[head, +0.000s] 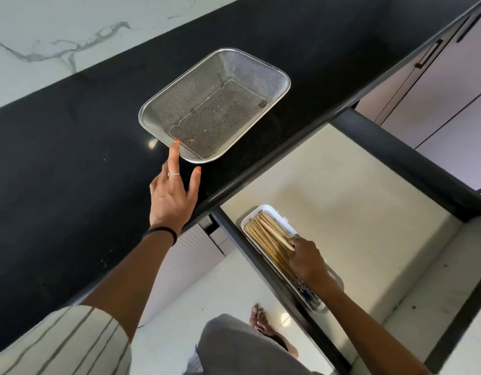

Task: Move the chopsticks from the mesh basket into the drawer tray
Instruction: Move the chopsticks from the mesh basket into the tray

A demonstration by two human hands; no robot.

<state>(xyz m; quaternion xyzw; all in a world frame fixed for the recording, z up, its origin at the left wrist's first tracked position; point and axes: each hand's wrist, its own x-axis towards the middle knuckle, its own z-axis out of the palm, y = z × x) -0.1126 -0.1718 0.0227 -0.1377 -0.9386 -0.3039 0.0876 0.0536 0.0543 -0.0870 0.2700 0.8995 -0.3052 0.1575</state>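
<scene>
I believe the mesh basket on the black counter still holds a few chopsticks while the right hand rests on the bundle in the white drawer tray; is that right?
Not quite: the head view shows the mesh basket empty, with nothing on its mesh floor. The rest stands: it sits on the black counter, and the right hand rests on the chopsticks in the white drawer tray.

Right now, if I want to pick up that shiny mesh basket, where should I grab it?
Probably by the rolled rim of the mesh basket on a long side, coming down from above. The walls are thin mesh and slope inward, so the stiff rim likely gives the firmest hold. The left hand already has a fingertip at the near rim.
</scene>
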